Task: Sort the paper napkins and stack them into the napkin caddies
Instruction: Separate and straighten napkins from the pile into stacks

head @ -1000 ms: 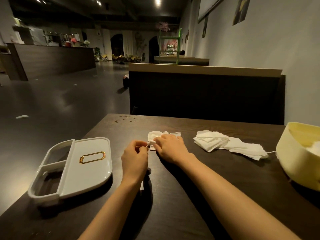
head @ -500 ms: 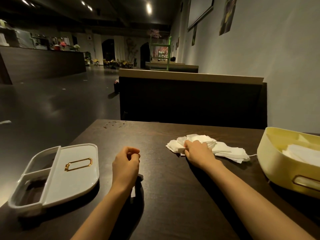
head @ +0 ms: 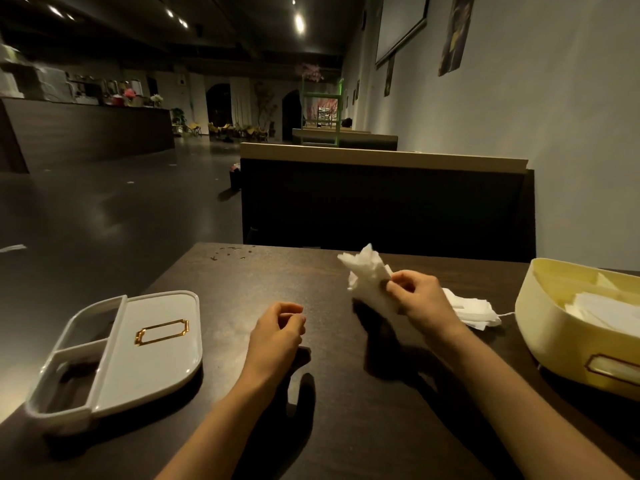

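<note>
**A napkin bunch (head: 367, 276) held up**

Fingers of the right hand (head: 424, 303) pinch it above the worktop (head: 346, 410). The left hand (head: 277, 334) lies loosely curled, holding nothing. The yellow caddy (head: 554, 327), right, holds napkins (head: 602, 310). The white caddy (head: 149, 362), left, shows a gold label frame (head: 162, 331).

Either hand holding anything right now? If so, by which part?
The right hand pinches a bunch of white paper napkins at its lower, near end, and the rest fans upward. The left hand is loosely curled and holds nothing.

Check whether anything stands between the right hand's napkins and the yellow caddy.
Nothing upright does. The napkins in the right hand are lifted; only the flat napkin pile lies between them and the yellow caddy.
</note>
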